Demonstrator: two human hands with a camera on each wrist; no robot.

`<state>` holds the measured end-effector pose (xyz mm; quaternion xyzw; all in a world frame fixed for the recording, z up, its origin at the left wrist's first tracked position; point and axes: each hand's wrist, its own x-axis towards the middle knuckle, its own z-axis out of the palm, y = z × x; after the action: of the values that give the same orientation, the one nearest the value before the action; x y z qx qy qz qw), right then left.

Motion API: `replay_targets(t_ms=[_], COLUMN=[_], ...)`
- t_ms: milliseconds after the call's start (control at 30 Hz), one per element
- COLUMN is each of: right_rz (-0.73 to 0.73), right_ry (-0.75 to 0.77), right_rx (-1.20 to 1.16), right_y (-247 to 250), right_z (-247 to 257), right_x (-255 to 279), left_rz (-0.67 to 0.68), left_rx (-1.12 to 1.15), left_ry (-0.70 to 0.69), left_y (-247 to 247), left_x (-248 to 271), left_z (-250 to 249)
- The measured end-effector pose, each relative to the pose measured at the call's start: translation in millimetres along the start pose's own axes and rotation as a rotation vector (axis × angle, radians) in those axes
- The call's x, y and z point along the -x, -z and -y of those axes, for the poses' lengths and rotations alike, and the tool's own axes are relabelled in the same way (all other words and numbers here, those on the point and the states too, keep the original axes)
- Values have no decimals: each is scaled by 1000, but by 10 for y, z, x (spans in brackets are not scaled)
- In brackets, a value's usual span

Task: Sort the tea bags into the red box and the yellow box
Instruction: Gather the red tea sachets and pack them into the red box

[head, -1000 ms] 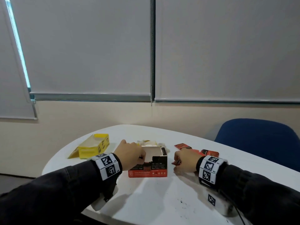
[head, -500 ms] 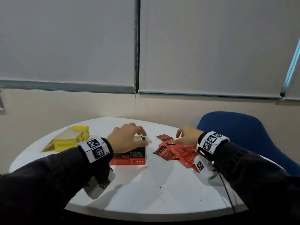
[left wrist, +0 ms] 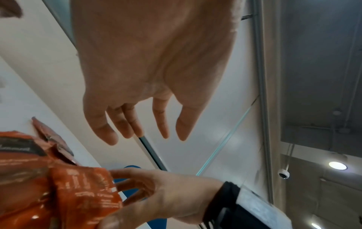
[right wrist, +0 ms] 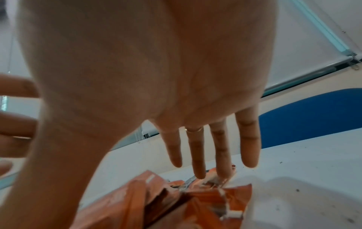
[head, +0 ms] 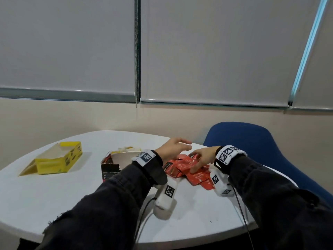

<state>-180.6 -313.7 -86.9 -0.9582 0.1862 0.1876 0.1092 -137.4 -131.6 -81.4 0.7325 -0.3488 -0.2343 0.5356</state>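
Observation:
A heap of red tea bags point(head: 187, 168) lies on the white table point(head: 72, 195), right of the opened red box point(head: 110, 166). The opened yellow box point(head: 59, 159) stands at the far left. Pale yellow tea bags point(head: 126, 149) lie just behind the red box. My left hand point(head: 187, 144) hovers above the far side of the red heap, fingers straight and spread point(left wrist: 125, 131), holding nothing. My right hand point(head: 195, 162) lies on the heap with straight fingers point(right wrist: 197, 167), their tips touching the red tea bags point(right wrist: 176, 201).
A blue chair point(head: 261, 147) stands against the table's right side. Behind the table are a beige wall and lowered window blinds. Cables run from both wrist cameras off the table's near edge.
My left hand has left the red box and moved right, over the red tea bags. My right hand has stayed on the heap. The head view has turned to the right.

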Motion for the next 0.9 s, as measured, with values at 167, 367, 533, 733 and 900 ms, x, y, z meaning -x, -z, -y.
replay_targets(t_ms=[167, 367, 533, 733, 900], right_rz=[-51, -83, -120, -310, -377], right_ry=[85, 159, 154, 167, 222], right_rx=[-63, -191, -403, -813, -1218], right_y=[12, 104, 228, 295, 307], right_z=[-16, -8, -81, -157, -32], right_x=[-99, -229, -245, -290, -365], left_rz=[-46, -94, -161, -184, -187], left_rx=[159, 336, 493, 524, 555], left_ry=[44, 41, 60, 62, 74], left_y=[-19, -32, -72, -78, -69], left_x=[-83, -156, -209, -239, -273], left_z=[141, 266, 398, 433, 477])
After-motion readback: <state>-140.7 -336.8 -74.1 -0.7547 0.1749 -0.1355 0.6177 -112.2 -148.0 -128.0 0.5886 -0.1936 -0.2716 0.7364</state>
